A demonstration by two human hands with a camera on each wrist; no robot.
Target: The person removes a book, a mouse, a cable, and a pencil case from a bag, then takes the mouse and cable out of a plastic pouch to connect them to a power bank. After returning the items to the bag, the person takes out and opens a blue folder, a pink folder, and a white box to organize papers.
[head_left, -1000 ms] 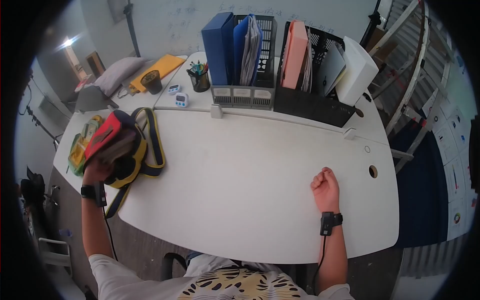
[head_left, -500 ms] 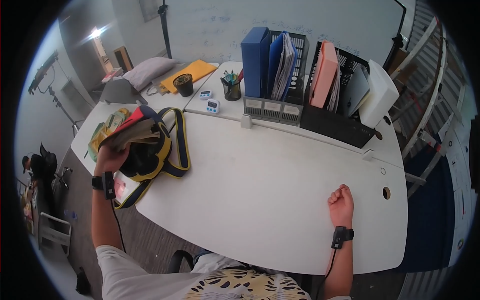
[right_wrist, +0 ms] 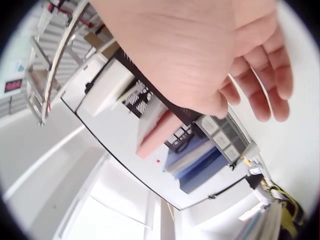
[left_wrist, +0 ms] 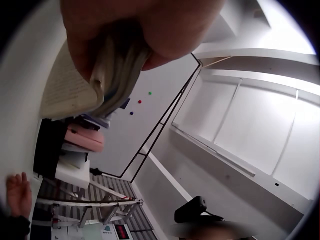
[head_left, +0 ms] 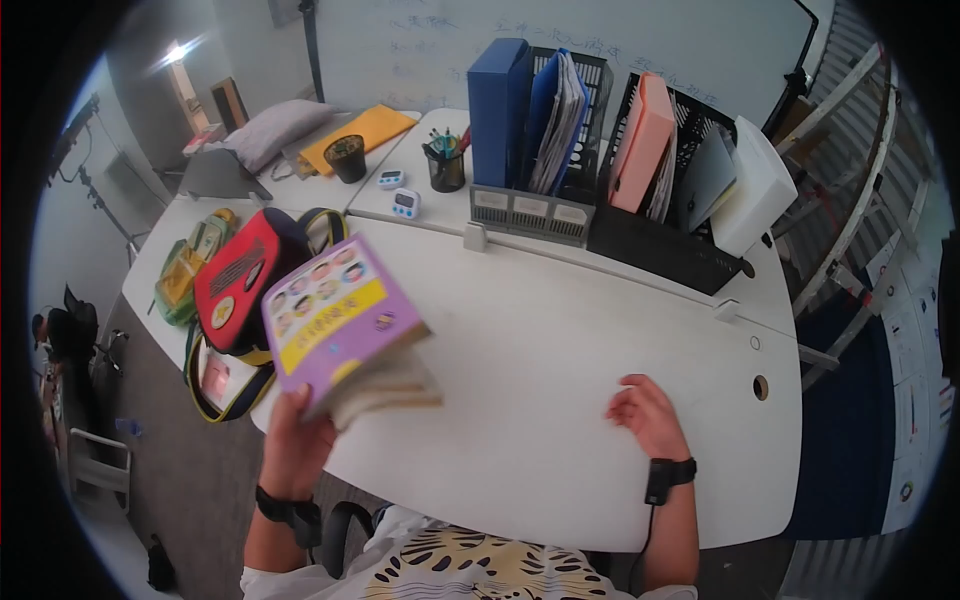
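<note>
My left hand [head_left: 298,445] grips a purple and yellow book [head_left: 345,310] by its near edge, thumb on the cover, and holds it tilted over the left part of the desk. In the left wrist view the hand [left_wrist: 135,30] pinches the pages [left_wrist: 112,80] from both sides. Behind the book lies a red and navy bag [head_left: 240,280] with yellow-edged straps. My right hand [head_left: 648,415] is over the right side of the desk, fingers loosely bent and holding nothing; the right wrist view shows the same hand [right_wrist: 200,55] with its fingers relaxed.
A green and yellow pouch [head_left: 190,270] lies left of the bag. Along the back of the desk [head_left: 560,420] stand a plant pot [head_left: 346,160], two small timers [head_left: 405,203], a pen holder [head_left: 444,168], a grey file rack [head_left: 530,215] and a black file rack [head_left: 660,250].
My left hand has drawn the book out of the bag and moved right and toward me with it. The bag's red flap now lies over it. My right hand's fingers have loosened.
</note>
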